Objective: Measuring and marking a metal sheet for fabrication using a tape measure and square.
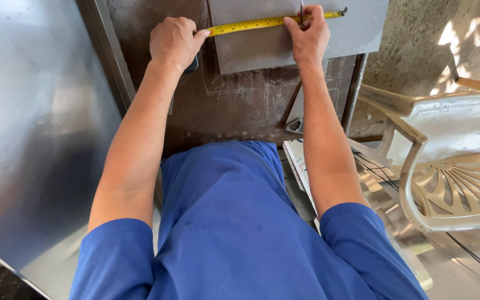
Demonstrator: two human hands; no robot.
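A yellow tape measure blade (251, 24) lies stretched across a grey metal sheet (356, 28) at the top of the view. My left hand (174, 41) is closed over the tape's dark case at the sheet's left edge. My right hand (308, 34) presses the blade down on the sheet and pinches a thin dark scriber or pencil (301, 11) upright against the tape. The tape's end hook (342, 11) reaches past my right hand. The sheet rests on a dark rusty worktable (240, 105) with chalk scribbles.
A large shiny metal sheet (34, 128) leans at the left. A worn cream plastic chair (451, 161) stands at the right on a concrete floor. Papers and metal offcuts (298, 161) lie below the table's edge by my right arm.
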